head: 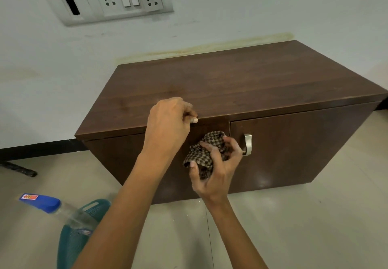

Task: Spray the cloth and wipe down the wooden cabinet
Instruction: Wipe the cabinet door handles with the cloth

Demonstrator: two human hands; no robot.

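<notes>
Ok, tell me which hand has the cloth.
The right hand: it clutches the bunched checked cloth by the door handle. The left hand grips the cabinet's top edge.

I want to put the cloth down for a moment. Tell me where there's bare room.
The cabinet top is bare from the wall edge to the right corner; only the left hand sits at its front edge. The floor right of the right hand is also open. Lower left is crowded by the spray bottle and teal basket.

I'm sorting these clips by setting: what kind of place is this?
Probably a room in a home or office: a low wooden cabinet stands against a painted wall with a socket and switch panel, on a tiled floor.
</notes>
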